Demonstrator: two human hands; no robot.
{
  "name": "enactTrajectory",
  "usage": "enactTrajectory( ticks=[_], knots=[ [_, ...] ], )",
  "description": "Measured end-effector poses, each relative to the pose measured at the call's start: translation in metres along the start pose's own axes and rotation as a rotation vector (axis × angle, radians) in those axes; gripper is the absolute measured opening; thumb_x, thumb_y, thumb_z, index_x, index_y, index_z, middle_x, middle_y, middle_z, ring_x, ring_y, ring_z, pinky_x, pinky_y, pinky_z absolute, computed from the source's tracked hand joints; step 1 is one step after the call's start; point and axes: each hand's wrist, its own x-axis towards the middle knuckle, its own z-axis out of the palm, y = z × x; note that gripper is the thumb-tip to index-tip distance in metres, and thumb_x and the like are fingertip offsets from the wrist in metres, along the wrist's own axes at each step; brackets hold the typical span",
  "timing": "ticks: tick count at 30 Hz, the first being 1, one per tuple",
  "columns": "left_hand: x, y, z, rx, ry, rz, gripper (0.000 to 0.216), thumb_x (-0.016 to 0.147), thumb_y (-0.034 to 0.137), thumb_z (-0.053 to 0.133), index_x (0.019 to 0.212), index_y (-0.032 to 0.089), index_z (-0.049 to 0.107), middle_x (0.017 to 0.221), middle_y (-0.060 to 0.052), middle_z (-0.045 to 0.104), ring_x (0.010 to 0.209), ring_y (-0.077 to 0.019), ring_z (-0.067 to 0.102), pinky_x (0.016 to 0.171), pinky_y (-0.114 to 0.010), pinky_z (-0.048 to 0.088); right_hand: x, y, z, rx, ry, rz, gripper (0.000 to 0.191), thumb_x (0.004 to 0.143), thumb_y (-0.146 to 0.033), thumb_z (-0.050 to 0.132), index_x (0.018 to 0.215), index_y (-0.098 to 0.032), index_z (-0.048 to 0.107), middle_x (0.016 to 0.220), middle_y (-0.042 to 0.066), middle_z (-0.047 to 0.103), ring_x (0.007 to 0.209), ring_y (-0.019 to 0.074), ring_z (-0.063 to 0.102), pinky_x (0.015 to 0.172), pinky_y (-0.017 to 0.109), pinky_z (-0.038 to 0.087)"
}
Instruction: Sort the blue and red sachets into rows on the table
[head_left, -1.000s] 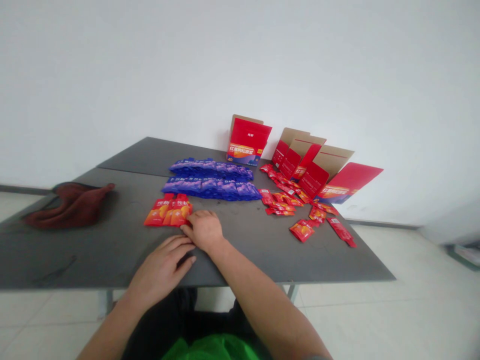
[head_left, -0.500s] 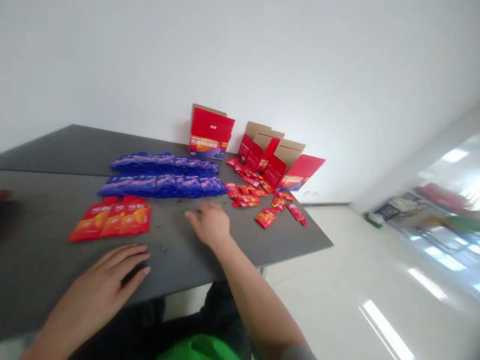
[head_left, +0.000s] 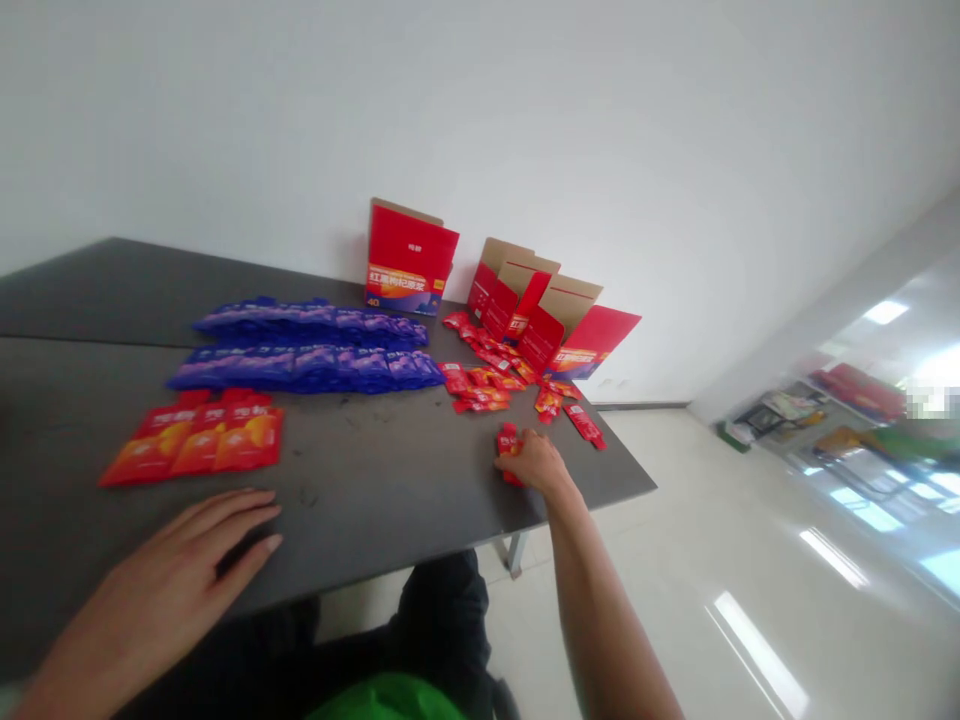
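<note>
My right hand (head_left: 538, 462) is closed on a red pouch (head_left: 508, 440) near the table's right front edge, covering part of it. My left hand (head_left: 187, 560) lies palm down at the front of the table, fingers stretched out and holding nothing. Just beyond it, several red-orange pouches (head_left: 199, 440) lie side by side, overlapping. Behind those run two rows of blue-purple pouches, the nearer row (head_left: 300, 370) and the farther row (head_left: 307, 320). To the right, more red pouches (head_left: 484, 385) are scattered in a loose heap.
A red box (head_left: 409, 265) with a raised lid stands at the back against the white wall. More open red boxes (head_left: 574, 345) stand right of it, behind the scattered pouches. The dark table (head_left: 397, 500) ends at the right; shelving (head_left: 795, 405) stands farther off across the pale floor.
My right hand has moved right across the table and taken hold of a single red pouch, which has turned and shifted a little. My left hand stays beside the row of red pouches.
</note>
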Motion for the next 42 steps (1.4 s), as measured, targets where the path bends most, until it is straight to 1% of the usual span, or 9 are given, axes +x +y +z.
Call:
enactTrajectory(
  ticks=[5, 8, 11, 15, 18, 21, 28, 38, 42],
  knots=[
    [0.004, 0.028, -0.023, 0.029, -0.048, -0.008, 0.045, 0.096, 0.062, 0.052, 0.12, 0.03, 0.073, 0.137, -0.004, 0.069, 0.131, -0.0289, 0.06, 0.116, -0.049, 0.046, -0.013, -0.014, 0.011, 0.055, 0.047, -0.066, 0.055, 0.08, -0.038, 0.069, 0.126, -0.009, 0.062, 0.112, 0.021, 0.071, 0.109, 0.0324, 0.068, 0.089, 0.035, 0.049],
    [0.006, 0.036, -0.029, 0.033, -0.033, -0.009, 0.04, 0.098, 0.055, 0.052, 0.119, 0.029, 0.074, 0.136, -0.005, 0.069, 0.131, -0.0273, 0.06, 0.114, -0.046, 0.048, -0.012, -0.046, 0.023, 0.257, 0.02, -0.137, 0.066, 0.079, -0.028, 0.071, 0.14, -0.011, 0.054, 0.112, 0.018, 0.073, 0.105, 0.0295, 0.07, 0.086, 0.033, 0.05],
    [0.007, 0.04, -0.032, 0.026, -0.024, -0.01, 0.038, 0.098, 0.052, 0.054, 0.12, 0.028, 0.074, 0.136, -0.005, 0.069, 0.13, -0.0273, 0.06, 0.114, -0.047, 0.049, -0.016, -0.102, 0.037, 0.653, -0.114, -0.216, 0.064, 0.08, -0.026, 0.071, 0.141, -0.015, 0.053, 0.115, 0.014, 0.074, 0.097, 0.0246, 0.073, 0.08, 0.03, 0.054],
    [0.007, 0.04, -0.033, 0.004, -0.018, 0.007, 0.036, 0.098, 0.05, 0.055, 0.118, 0.028, 0.074, 0.135, -0.006, 0.07, 0.128, -0.0276, 0.062, 0.112, -0.047, 0.05, -0.019, -0.203, 0.055, 1.184, -0.33, -0.257, 0.052, 0.086, -0.023, 0.065, 0.136, -0.015, 0.054, 0.11, 0.011, 0.076, 0.087, 0.0209, 0.075, 0.076, 0.031, 0.057],
    [0.007, 0.04, -0.033, -0.005, -0.008, -0.003, 0.035, 0.097, 0.05, 0.056, 0.116, 0.028, 0.075, 0.134, -0.006, 0.071, 0.126, -0.0277, 0.063, 0.111, -0.046, 0.051, -0.015, -0.269, 0.062, 1.192, -0.346, -0.318, 0.046, 0.085, -0.026, 0.068, 0.129, -0.015, 0.058, 0.102, 0.009, 0.077, 0.084, 0.0208, 0.074, 0.075, 0.032, 0.058],
    [0.007, 0.042, -0.033, 0.008, -0.022, -0.015, 0.035, 0.097, 0.05, 0.055, 0.117, 0.027, 0.075, 0.134, -0.006, 0.07, 0.127, -0.0277, 0.062, 0.112, -0.047, 0.05, -0.014, -0.305, 0.064, 0.914, -0.247, -0.416, 0.047, 0.084, -0.031, 0.072, 0.126, -0.015, 0.061, 0.103, 0.009, 0.076, 0.092, 0.0218, 0.073, 0.081, 0.032, 0.057],
    [0.007, 0.044, -0.035, 0.021, -0.038, 0.002, 0.034, 0.098, 0.047, 0.055, 0.118, 0.027, 0.074, 0.133, -0.006, 0.07, 0.127, -0.0277, 0.062, 0.112, -0.047, 0.05, -0.034, -0.31, 0.063, 0.32, 0.116, -0.564, 0.031, 0.098, -0.035, 0.053, 0.115, -0.013, 0.068, 0.122, 0.02, 0.066, 0.114, 0.0292, 0.065, 0.092, 0.04, 0.053],
    [0.004, 0.025, -0.022, 0.011, -0.033, 0.014, 0.044, 0.094, 0.06, 0.055, 0.12, 0.029, 0.073, 0.135, -0.005, 0.07, 0.129, -0.0307, 0.062, 0.114, -0.049, 0.049, -0.033, -0.299, 0.066, 0.324, 0.142, -0.625, 0.037, 0.104, -0.041, 0.047, 0.114, -0.013, 0.069, 0.113, 0.013, 0.072, 0.098, 0.0235, 0.069, 0.082, 0.032, 0.053],
    [0.002, 0.013, -0.014, -0.015, -0.026, 0.009, 0.048, 0.091, 0.065, 0.055, 0.122, 0.033, 0.072, 0.136, -0.002, 0.07, 0.129, -0.0322, 0.062, 0.116, -0.052, 0.046, -0.006, -0.259, 0.045, 0.287, 0.177, -0.607, 0.042, 0.105, -0.049, 0.046, 0.112, -0.018, 0.073, 0.107, 0.01, 0.074, 0.096, 0.0233, 0.069, 0.08, 0.031, 0.051]
  ],
)
